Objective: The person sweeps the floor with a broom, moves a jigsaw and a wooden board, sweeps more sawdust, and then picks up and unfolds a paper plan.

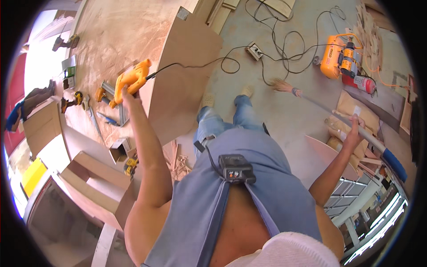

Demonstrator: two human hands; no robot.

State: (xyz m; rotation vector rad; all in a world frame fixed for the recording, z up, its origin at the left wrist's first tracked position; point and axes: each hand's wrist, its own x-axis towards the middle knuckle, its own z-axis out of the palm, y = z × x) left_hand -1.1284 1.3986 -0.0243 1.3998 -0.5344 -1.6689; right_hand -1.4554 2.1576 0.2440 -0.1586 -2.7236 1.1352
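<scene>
My left hand (130, 98) is closed round an orange corded power tool (133, 81), held over the sawdust-covered workbench (120, 31). Its exact kind does not show. A black cord (191, 66) runs from the tool to a socket box (254, 51) on the floor. Out to the right, my right hand (354, 132) grips the grey pole of a broom (322, 108). The broom's straw bristles (281, 86) point forward and left, and its blue handle end (394, 163) lies behind my hand.
Cordless drills (70, 101), a level-like metal tool (122, 107) and other tools lie on the bench's left. An orange air compressor (331, 58) and a red cylinder (362, 83) stand at the far right. Loose cords (289, 53) cover the floor ahead; wood scraps (177, 158) lie by my legs.
</scene>
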